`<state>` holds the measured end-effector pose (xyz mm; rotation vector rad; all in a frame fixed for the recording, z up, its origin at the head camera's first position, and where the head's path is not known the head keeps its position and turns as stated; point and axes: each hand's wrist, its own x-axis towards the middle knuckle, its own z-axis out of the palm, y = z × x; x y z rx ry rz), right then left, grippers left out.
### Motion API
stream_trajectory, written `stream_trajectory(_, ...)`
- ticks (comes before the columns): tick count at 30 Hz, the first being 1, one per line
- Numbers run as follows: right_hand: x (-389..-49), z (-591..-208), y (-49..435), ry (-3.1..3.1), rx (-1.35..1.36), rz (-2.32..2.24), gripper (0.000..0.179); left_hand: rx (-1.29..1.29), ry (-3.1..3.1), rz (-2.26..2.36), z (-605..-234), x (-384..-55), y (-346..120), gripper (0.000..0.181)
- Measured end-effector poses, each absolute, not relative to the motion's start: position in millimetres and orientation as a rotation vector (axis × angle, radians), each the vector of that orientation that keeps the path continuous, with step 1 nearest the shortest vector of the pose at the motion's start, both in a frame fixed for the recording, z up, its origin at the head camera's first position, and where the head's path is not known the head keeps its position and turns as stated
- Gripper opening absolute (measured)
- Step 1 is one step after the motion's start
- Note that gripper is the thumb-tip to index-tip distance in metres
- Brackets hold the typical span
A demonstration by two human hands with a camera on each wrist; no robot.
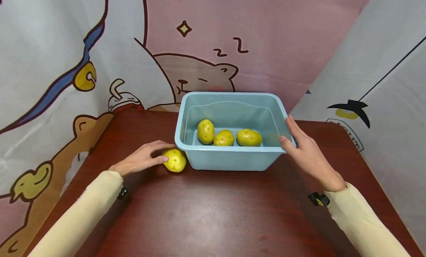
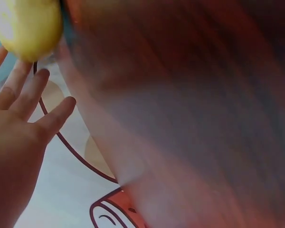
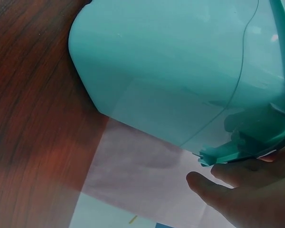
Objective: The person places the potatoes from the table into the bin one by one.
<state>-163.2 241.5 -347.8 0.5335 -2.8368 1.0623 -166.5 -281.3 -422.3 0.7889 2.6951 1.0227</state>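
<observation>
My left hand (image 1: 146, 158) is at a yellow potato (image 1: 175, 161) beside the bin's near left corner. The thumb lies across its front and the fingers reach behind it. In the left wrist view the potato (image 2: 28, 28) hides the tips of two fingers, while the other fingers spread apart. A light blue plastic bin (image 1: 229, 159) stands on the table with three more potatoes inside: an upright one (image 1: 205, 131), a middle one (image 1: 224, 138) and one lying sideways (image 1: 249, 137). My right hand (image 1: 307, 153) holds the bin's right rim, thumb over the near corner.
The dark red-brown wooden table (image 1: 206, 216) extends in front of the bin. A printed cloth (image 1: 266, 35) with cartoon bears hangs close behind the table and along its sides. Small dark devices sit at both wrists.
</observation>
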Motion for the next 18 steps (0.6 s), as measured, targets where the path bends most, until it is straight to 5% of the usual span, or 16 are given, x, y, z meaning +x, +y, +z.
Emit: stream_trajectory(18,-163.2,-346.3,239.5,-2.844,0.528,1.025,0.074,0.704,2.643,0.915,-441.0,-160.6,-269.8,0.093)
